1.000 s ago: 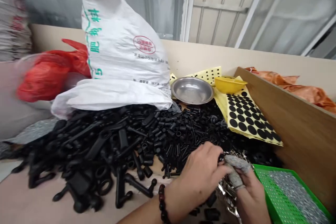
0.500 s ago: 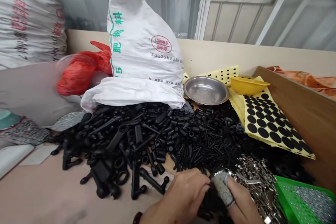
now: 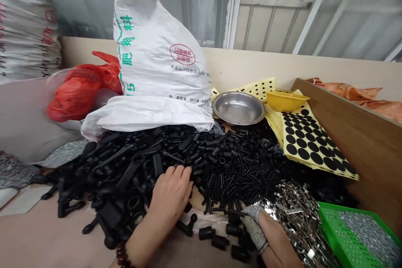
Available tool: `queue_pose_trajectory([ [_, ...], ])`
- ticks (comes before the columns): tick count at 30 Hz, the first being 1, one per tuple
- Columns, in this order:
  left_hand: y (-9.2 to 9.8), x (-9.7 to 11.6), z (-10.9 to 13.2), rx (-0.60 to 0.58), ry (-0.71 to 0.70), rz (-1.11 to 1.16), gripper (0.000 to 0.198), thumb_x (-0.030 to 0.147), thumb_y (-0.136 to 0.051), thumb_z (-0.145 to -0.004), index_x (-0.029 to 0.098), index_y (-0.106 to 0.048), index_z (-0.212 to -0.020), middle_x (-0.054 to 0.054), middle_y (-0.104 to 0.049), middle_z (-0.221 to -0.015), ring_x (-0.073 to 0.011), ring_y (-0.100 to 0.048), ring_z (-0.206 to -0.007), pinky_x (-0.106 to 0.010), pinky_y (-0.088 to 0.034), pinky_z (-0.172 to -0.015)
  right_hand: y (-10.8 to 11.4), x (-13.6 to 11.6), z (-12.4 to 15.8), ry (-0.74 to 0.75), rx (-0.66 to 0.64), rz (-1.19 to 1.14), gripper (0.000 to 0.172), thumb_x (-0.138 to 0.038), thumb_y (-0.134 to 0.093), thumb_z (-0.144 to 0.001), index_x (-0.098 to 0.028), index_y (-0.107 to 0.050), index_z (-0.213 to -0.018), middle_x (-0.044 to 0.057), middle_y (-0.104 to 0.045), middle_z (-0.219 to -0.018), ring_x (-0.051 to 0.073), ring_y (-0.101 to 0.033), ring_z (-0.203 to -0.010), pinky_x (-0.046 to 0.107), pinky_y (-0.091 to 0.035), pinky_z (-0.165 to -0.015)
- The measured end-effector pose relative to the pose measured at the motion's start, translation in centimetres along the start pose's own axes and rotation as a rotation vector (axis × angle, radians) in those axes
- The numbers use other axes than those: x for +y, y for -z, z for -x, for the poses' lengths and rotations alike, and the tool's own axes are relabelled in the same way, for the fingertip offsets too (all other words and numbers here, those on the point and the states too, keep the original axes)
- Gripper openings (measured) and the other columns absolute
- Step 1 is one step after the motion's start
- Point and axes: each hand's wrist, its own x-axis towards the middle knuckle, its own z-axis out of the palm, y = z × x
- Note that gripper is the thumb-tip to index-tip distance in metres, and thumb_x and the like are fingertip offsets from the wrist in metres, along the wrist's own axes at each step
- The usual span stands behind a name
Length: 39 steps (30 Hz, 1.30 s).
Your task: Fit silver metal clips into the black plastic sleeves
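My left hand (image 3: 172, 192) reaches into the heap of black plastic parts (image 3: 125, 155), at the border between the long arm-shaped pieces and the short black sleeves (image 3: 216, 157). Its fingers are bent together and their tips are hidden, so what they grip cannot be made out. Grey cloth covers wrap fingers of my right hand (image 3: 265, 234), which is closed in a pinch. A thin black ribbed peg (image 3: 226, 212) seems to stick out leftward from its fingertips. Several black cylindrical pieces (image 3: 220, 241) lie on the table between my hands.
Ribbed pegs (image 3: 232, 184) spread behind my right hand. Shiny metal clips (image 3: 298, 213) and a green basket (image 3: 326, 222) of small metal pieces stand right. Behind are a white sack (image 3: 160, 58), a steel bowl (image 3: 238, 109), a yellow bowl (image 3: 287, 101) and black-dot sticker sheets (image 3: 310, 142).
My left hand has moved left and forward, away from my right hand and into the heap. The black cylindrical pieces between the hands are now uncovered. The view has shifted slightly right.
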Motion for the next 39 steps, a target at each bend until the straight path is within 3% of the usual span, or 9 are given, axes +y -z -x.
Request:
queue_pose_trajectory([
  [3,-0.6,-0.8,-0.6,-0.023,-0.001,-0.002,0.017,0.008,-0.047,-0.078,0.017,-0.062,-0.077,-0.006,-0.062,-0.071,-0.0250,-0.059,-0.073,-0.032,-0.047,-0.063,0.3,-1.0,-1.2,0.013,-0.056,0.004,0.036,-0.028,-0.040,-0.088,-0.028,-0.054,-0.121,0.005,-0.063,-0.113,0.026,-0.057,-0.106,0.037,-0.050,-0.087],
  [6,-0.6,-0.6,-0.3,0.015,0.001,0.087,0.019,0.011,-0.043,-0.081,0.017,-0.060,-0.088,-0.006,-0.062,-0.082,-0.0214,-0.061,-0.076,-0.030,-0.048,-0.067,0.7,-1.4,-1.5,0.000,-0.049,0.006,0.034,-0.031,-0.039,-0.090,-0.028,-0.055,-0.120,0.005,-0.064,-0.110,0.026,-0.057,-0.105,0.036,-0.050,-0.086],
  [9,0.2,0.9,0.7,0.023,-0.054,0.483,0.018,0.012,-0.044,-0.079,0.018,-0.059,-0.088,-0.003,-0.059,-0.084,-0.0154,-0.060,-0.071,-0.025,-0.049,-0.066,0.8,-1.6,-1.2,-0.032,-0.032,-0.028,0.035,-0.035,-0.039,-0.091,-0.028,-0.052,-0.122,0.006,-0.063,-0.110,0.026,-0.056,-0.105,0.034,-0.050,-0.085],
  [13,0.5,4.0,2.9,-0.172,-0.123,0.985,0.026,0.007,-0.048,-0.074,0.023,-0.063,-0.088,-0.001,-0.061,-0.083,-0.0145,-0.061,-0.074,-0.021,-0.051,-0.062,0.6,-2.6,-1.6,-0.051,-0.075,-0.132,0.032,-0.036,-0.036,-0.092,-0.027,-0.054,-0.118,0.006,-0.064,-0.107,0.023,-0.058,-0.100,0.030,-0.049,-0.083],
  [17,-0.8,5.9,4.4,-0.229,0.098,1.384,0.036,0.016,-0.055,-0.079,0.027,-0.055,-0.113,-0.002,-0.067,-0.096,-0.0158,-0.066,-0.074,-0.025,-0.054,-0.067,0.7,-3.9,-2.4,-0.030,-0.129,-0.210,0.030,-0.031,-0.032,-0.093,-0.027,-0.059,-0.106,0.003,-0.067,-0.090,0.019,-0.063,-0.080,0.028,-0.049,-0.078],
  [20,-1.6,5.9,4.6,-0.277,0.182,1.584,0.032,0.024,-0.058,-0.081,0.027,-0.057,-0.113,-0.001,-0.071,-0.095,-0.0177,-0.068,-0.078,-0.027,-0.055,-0.070,1.1,-3.9,-2.4,-0.062,-0.134,-0.182,0.028,-0.029,-0.034,-0.093,-0.028,-0.059,-0.106,0.003,-0.067,-0.090,0.019,-0.063,-0.081,0.026,-0.050,-0.074],
  [29,-0.5,4.6,4.4,-0.197,-0.102,1.235,0.027,0.020,-0.057,-0.083,0.033,-0.067,-0.104,0.001,-0.070,-0.104,-0.0192,-0.062,-0.096,-0.027,-0.048,-0.084,2.2,-2.2,-1.6,0.197,-0.267,0.112,0.040,-0.004,-0.035,-0.078,-0.020,-0.052,-0.111,0.008,-0.057,-0.119,0.021,-0.051,-0.112,0.033,-0.041,-0.096],
  [35,-1.0,5.1,4.9,-0.301,0.080,1.170,0.017,0.030,-0.062,-0.077,0.023,-0.072,-0.089,-0.002,-0.074,-0.079,-0.0208,-0.067,-0.073,-0.026,-0.053,-0.065,1.6,-3.0,-1.7,0.166,-0.361,0.085,0.046,-0.002,-0.036,-0.067,-0.017,-0.052,-0.107,0.010,-0.057,-0.117,0.022,-0.049,-0.113,0.036,-0.038,-0.098],
  [39,-1.2,5.2,5.3,-0.278,0.126,1.321,0.014,0.025,-0.061,-0.078,0.024,-0.072,-0.086,0.000,-0.075,-0.085,-0.0189,-0.067,-0.082,-0.023,-0.052,-0.074,1.0,-2.9,-1.5,0.182,-0.375,0.070,0.037,-0.004,-0.038,-0.069,-0.014,-0.056,-0.100,0.013,-0.060,-0.109,0.024,-0.050,-0.110,0.040,-0.037,-0.098],
])
